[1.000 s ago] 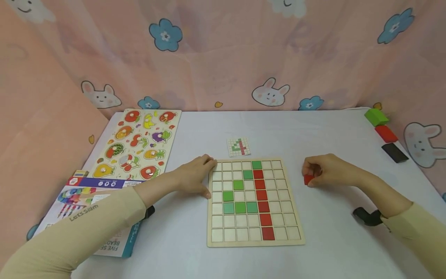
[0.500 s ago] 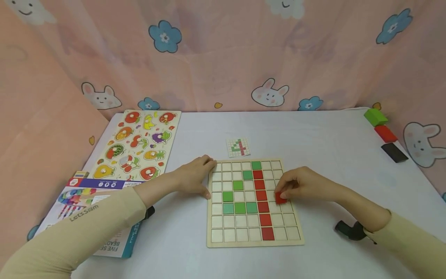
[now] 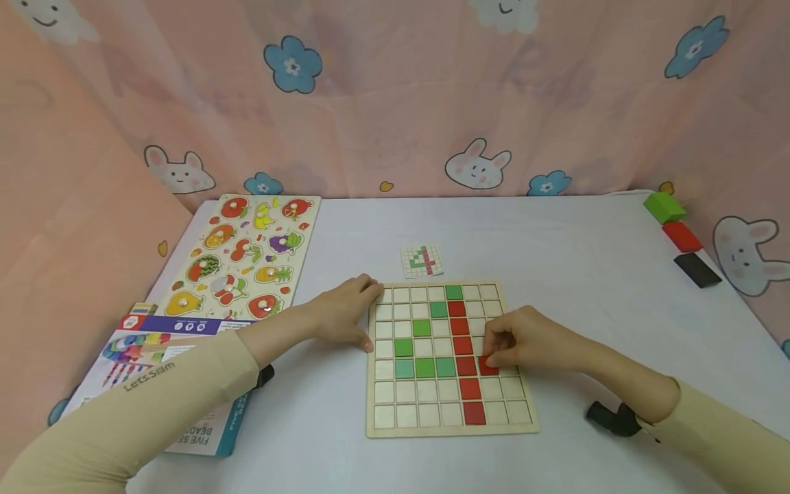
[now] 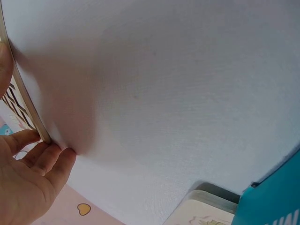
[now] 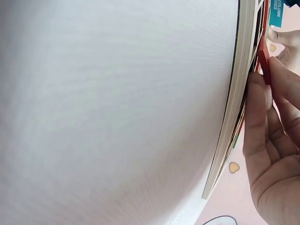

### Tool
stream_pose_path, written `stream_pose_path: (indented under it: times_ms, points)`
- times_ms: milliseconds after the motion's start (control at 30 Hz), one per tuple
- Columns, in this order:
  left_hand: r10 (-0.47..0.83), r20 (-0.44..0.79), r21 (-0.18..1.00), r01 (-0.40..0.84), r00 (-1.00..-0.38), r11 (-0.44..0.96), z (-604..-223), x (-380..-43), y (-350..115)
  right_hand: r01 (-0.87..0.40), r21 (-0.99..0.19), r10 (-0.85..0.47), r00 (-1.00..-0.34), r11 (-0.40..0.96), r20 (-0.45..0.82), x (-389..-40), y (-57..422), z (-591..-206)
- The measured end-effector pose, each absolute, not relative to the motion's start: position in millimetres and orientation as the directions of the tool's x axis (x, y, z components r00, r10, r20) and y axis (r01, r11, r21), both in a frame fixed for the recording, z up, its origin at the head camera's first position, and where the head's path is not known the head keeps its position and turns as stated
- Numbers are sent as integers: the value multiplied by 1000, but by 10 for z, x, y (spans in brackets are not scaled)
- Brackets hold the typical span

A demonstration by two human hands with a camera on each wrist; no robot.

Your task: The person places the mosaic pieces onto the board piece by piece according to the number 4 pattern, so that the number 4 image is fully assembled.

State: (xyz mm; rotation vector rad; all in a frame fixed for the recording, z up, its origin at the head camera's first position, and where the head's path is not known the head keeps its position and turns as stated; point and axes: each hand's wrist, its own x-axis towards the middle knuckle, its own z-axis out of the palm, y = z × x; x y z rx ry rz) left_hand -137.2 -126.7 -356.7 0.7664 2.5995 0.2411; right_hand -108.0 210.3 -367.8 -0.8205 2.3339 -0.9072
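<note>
A square wooden grid board [image 3: 432, 431] lies flat on the table, with a column of red tiles and several green tiles set in its cells. My right hand [image 3: 533, 339] pinches a red tile [image 3: 488, 366] over the cell just right of the red column. In the right wrist view that red tile [image 5: 264, 61] is tilted between thumb and fingers at the board's surface. My left hand [image 3: 342, 309] rests along the board's left edge, thumb and fingers spread and touching it. The left wrist view shows those fingertips [image 4: 65, 161] at the board's corner.
A small pattern card [image 3: 422, 261] lies behind the board. At left are a fruit picture board [image 3: 247, 257] and a box [image 3: 210, 418]. Green [image 3: 664, 206], red [image 3: 682, 236] and black [image 3: 697, 270] blocks line the far right edge.
My right hand has carried the red tile leftward from the bare table onto the board, then slightly nearer to me beside the red column. The left hand has stayed put.
</note>
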Motion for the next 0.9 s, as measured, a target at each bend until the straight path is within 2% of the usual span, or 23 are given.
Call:
stream_pose_path:
  times_ms: [433, 600, 733, 900]
  points:
    - [556, -342, 290, 478, -757, 829, -3559, -1383, -1236, -425, -689, -698, -697, 587, -165, -1090, 2116, -3715]
    - [553, -362, 287, 475, -750, 832, -3564, -1384, -1240, -407, -634, -615, -776, 658, -141, -1128, 2131, -3679]
    - [538, -388, 278, 462, -748, 842, -3560, -1360, -1256, -449, -467, -521, -853, 762, -32, -1228, 2197, -3615]
    - [538, -361, 266, 469, -762, 843, -3541, -1310, -1281, -458, -141, -454, -889, 878, 60, -1384, 2359, -3586]
